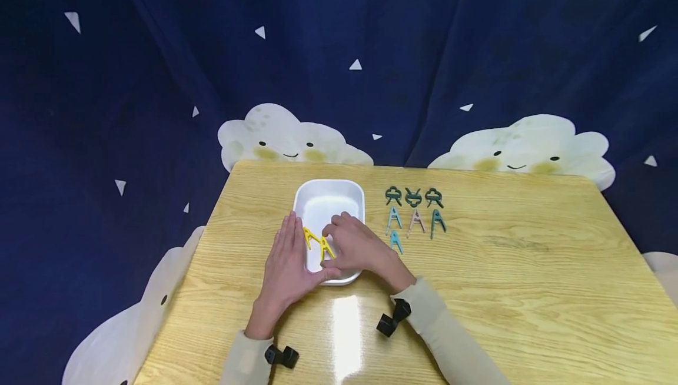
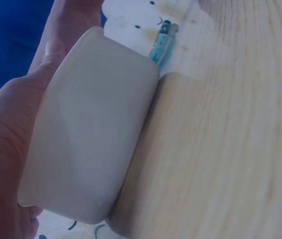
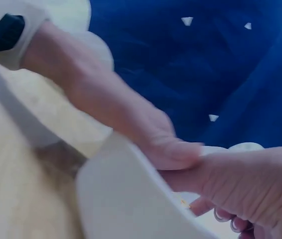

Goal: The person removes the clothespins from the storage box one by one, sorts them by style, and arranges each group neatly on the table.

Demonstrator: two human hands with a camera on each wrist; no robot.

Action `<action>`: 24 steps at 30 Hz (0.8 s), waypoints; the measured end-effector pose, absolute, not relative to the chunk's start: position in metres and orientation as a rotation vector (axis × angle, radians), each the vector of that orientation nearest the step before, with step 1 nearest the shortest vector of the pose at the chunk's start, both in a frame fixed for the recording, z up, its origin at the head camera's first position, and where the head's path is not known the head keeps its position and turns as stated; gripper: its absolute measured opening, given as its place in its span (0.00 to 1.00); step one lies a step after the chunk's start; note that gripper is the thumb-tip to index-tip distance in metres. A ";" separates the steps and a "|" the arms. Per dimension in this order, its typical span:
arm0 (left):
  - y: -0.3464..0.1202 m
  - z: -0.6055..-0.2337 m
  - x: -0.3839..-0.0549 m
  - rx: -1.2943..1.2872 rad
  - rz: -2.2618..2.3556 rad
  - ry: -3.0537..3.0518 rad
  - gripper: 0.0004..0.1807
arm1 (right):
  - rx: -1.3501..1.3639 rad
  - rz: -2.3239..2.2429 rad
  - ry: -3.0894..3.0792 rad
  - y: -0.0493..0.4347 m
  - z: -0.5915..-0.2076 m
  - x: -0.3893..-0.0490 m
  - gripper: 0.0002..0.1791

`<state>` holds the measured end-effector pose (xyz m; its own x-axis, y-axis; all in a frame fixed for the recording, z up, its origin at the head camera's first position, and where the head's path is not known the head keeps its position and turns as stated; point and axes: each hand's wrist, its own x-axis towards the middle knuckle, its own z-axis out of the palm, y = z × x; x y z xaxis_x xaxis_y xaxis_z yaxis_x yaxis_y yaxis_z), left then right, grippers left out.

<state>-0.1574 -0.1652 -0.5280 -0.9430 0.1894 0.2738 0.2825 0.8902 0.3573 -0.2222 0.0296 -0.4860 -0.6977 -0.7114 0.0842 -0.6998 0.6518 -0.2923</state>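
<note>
A white tray (image 1: 328,183) stands on the table with two yellow clothespins in it. My left hand (image 1: 286,267) lies along its left side, fingers straight together and thumb stretched over the near rim. In the left wrist view the tray's outer wall (image 2: 91,129) hides much of that hand. My right hand (image 1: 355,246) reaches in over the right rim with curled fingers. Its thumb and forefinger pinch the nearer yellow clothespin (image 1: 325,248) at its two ends. The other yellow clothespin (image 1: 309,236) lies just left of it, by the left hand's fingers.
Right of the tray, three dark green clips (image 1: 413,197) form a row. Below them lie a light blue clothespin (image 1: 394,218), a pink clothespin (image 1: 416,221) and a dark green clothespin (image 1: 436,222), with a blue clothespin (image 1: 395,242) nearer. A dark blue curtain (image 1: 402,49) hangs behind the table.
</note>
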 end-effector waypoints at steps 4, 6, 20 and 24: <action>-0.166 -0.529 -0.158 -0.360 -0.580 -2.820 0.79 | -1.185 -0.563 2.850 0.042 -0.478 -0.225 0.32; -0.166 -0.529 -0.158 -0.362 -0.581 -2.816 0.79 | -1.184 -0.575 2.861 0.047 -0.474 -0.225 0.32; -0.163 -0.530 -0.158 -0.331 -0.605 -2.824 0.80 | -1.068 -0.666 2.900 0.097 -0.461 -0.208 0.33; -0.163 -0.528 -0.158 -0.315 -0.621 -2.838 0.81 | -1.029 -0.669 2.949 0.116 -0.464 -0.201 0.34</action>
<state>-0.1581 -0.1632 -0.5283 -0.9532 0.1607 0.2563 0.2531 0.8877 0.3846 -0.2013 0.1163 -0.4643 -0.7911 -0.5835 0.1836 -0.6056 0.7049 -0.3693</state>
